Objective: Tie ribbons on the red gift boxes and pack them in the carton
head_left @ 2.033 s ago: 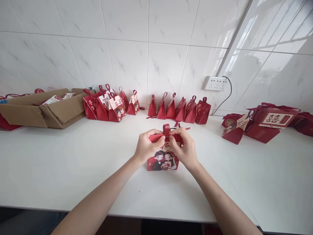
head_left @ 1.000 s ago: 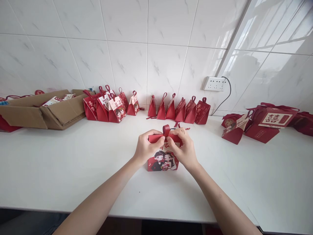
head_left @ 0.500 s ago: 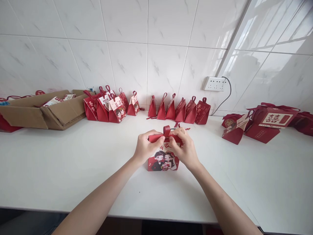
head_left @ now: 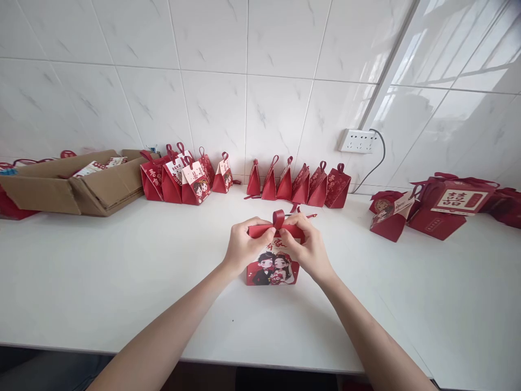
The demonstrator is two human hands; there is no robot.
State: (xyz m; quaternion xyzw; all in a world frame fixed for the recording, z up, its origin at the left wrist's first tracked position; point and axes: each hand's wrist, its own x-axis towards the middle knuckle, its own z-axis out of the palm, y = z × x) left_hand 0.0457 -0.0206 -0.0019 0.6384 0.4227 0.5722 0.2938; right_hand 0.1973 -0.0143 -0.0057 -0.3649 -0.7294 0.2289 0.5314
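1. My left hand [head_left: 246, 241] is pinching the top edge of a little red box [head_left: 272, 269]. My thumb is in front, and my fingers curl behind the top.
2. My right hand [head_left: 307, 244] is pinching the same edge on the other side. My two thumbs are near each other, just under a red ribbon loop [head_left: 278, 218] that sticks up between my hands.
3. The box stands up on the white table [head_left: 163, 282], in the middle of the frame, a bit low. Its front is red at the bottom and pale higher up. It has a cartoon couple on it, one in a black suit and one in a white dress, with flowers.
4. Red writing sits above the couple. I can read 有 and 家; my hands may hide more.
5. At the right of the frame, a bigger red box [head_left: 437, 224] has a pale label [head_left: 459, 200] with a big dark 囍. The small words on it are too tiny to read.
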